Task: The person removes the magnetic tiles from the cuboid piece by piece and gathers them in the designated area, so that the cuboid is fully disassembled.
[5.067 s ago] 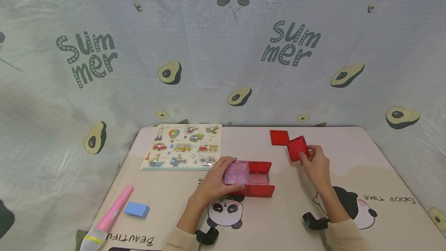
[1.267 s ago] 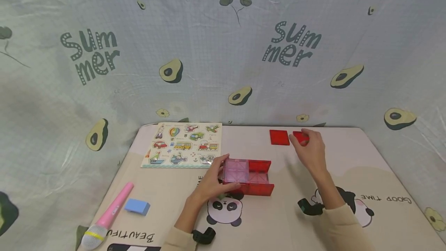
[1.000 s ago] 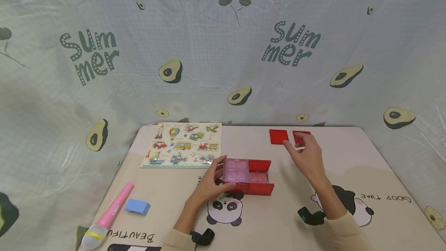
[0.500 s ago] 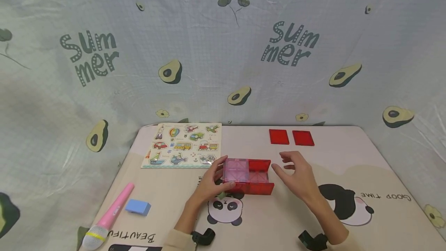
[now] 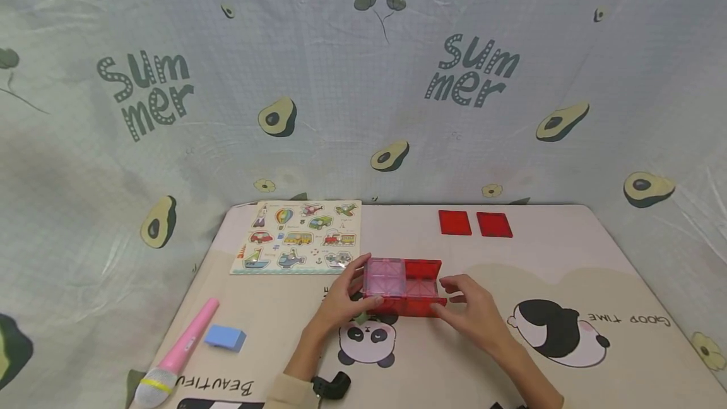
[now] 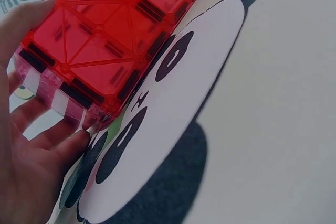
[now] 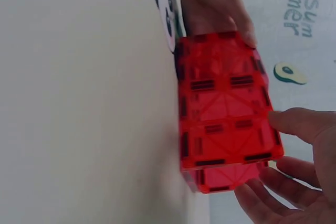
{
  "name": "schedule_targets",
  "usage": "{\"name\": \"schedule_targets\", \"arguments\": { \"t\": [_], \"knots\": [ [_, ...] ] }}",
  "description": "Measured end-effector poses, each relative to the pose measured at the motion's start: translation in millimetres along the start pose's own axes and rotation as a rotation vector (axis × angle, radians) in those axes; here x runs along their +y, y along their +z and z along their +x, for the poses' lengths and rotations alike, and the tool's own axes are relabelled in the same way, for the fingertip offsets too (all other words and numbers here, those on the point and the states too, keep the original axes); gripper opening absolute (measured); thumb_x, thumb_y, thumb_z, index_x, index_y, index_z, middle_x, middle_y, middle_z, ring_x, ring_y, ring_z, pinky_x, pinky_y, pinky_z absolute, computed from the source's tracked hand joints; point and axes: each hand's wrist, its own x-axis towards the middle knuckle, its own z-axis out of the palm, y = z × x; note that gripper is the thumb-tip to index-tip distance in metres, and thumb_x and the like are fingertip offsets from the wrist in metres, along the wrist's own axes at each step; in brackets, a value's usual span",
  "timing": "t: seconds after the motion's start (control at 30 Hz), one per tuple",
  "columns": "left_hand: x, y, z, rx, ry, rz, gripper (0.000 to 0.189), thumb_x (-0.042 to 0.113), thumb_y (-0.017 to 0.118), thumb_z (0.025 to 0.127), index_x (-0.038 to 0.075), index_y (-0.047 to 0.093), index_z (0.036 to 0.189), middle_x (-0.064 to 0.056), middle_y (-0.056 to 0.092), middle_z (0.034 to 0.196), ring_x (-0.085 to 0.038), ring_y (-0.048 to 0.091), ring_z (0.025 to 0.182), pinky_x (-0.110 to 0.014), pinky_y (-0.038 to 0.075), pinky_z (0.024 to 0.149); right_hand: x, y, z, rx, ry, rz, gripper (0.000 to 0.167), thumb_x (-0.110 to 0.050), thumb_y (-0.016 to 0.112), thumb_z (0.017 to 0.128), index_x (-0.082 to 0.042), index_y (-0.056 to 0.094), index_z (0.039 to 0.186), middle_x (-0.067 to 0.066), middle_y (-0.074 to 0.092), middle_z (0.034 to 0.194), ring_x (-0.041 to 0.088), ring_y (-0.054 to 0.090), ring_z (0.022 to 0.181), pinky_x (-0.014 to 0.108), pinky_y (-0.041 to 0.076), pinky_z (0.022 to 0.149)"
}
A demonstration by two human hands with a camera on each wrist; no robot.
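A box of see-through magnetic tiles point(image 5: 406, 307) stands on the table, with red walls and a pale pink tile point(image 5: 385, 278) over its left half. Its right half is uncovered at the top and at the right end. My left hand point(image 5: 339, 305) grips the left end, thumb at the front wall and fingers behind. At the right end, my right hand point(image 5: 474, 309) has its thumb on the front wall and its fingers by the far side; the right wrist view shows the thumb point(image 7: 294, 121) touching the red wall's edge. Two red square tiles point(image 5: 454, 223) point(image 5: 494, 225) lie flat at the back.
A picture puzzle board point(image 5: 301, 238) lies behind the left hand. Further left are a blue block point(image 5: 224, 337) and a pink toy microphone point(image 5: 182, 349). The table point(image 5: 420, 371) carries printed pandas and lettering, and a patterned curtain point(image 5: 329, 49) hangs behind it.
My right hand has let go of a red tile, now flat at the back beside the other. It has come forward and left to the box's right end. The left hand stays on the box.
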Motion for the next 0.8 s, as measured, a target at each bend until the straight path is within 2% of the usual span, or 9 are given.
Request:
{"name": "schedule_targets", "arguments": {
  "t": [0.23, 0.33, 0.47, 0.63, 0.8],
  "knots": [
    [-1.1, 0.1, -0.2, 0.005, -0.007, -0.002, 0.086, 0.027, 0.079, 0.083, 0.025, 0.033, 0.156, -0.007, 0.043, 0.156, -0.033, 0.045, 0.144, -0.042, 0.044, 0.113, 6, 8, -4.4, -0.044, 0.065, 0.029, 0.044, -0.01, 0.085, 0.078, -0.004, 0.067, 0.117, 0.008, 0.072, 0.107, 0.019, 0.069, 0.095, 0.028, 0.063, 0.079],
    [-0.7, 0.5, -0.2, 0.007, -0.017, 0.002, 0.085, 0.029, 0.079, 0.083, 0.029, 0.034, 0.155, -0.007, 0.043, 0.156, -0.033, 0.045, 0.143, -0.042, 0.044, 0.113, 8, 11, -5.2, -0.069, 0.113, 0.025, 0.04, -0.01, 0.084, 0.079, -0.006, 0.068, 0.115, 0.005, 0.072, 0.104, 0.016, 0.068, 0.091, 0.029, 0.063, 0.08],
    [-0.6, 0.9, 0.0, 0.009, -0.026, 0.003, 0.086, 0.029, 0.08, 0.083, 0.027, 0.034, 0.155, -0.007, 0.044, 0.156, -0.033, 0.046, 0.143, -0.043, 0.045, 0.113, 10, 14, -6.0, -0.1, 0.17, 0.012, 0.035, -0.009, 0.084, 0.079, -0.008, 0.069, 0.111, 0.002, 0.072, 0.099, 0.012, 0.066, 0.087, 0.03, 0.063, 0.081],
    [-0.4, 0.9, -0.1, 0.012, -0.031, 0.006, 0.088, 0.028, 0.08, 0.082, 0.021, 0.033, 0.156, -0.007, 0.044, 0.156, -0.034, 0.047, 0.142, -0.044, 0.045, 0.112, 12, 17, -6.0, -0.115, 0.178, 0.005, 0.032, -0.007, 0.084, 0.078, -0.01, 0.069, 0.107, -0.001, 0.071, 0.092, 0.009, 0.065, 0.082, 0.027, 0.063, 0.079],
    [0.8, 0.8, -0.9, 0.02, -0.03, 0.015, 0.086, 0.029, 0.08, 0.083, 0.025, 0.034, 0.155, -0.008, 0.045, 0.155, -0.035, 0.047, 0.142, -0.045, 0.045, 0.112, 14, 18, -6.1, -0.127, 0.186, 0.002, 0.028, -0.006, 0.083, 0.079, -0.01, 0.069, 0.104, -0.003, 0.069, 0.087, 0.006, 0.062, 0.077, 0.017, 0.058, 0.074]
  ]
}}
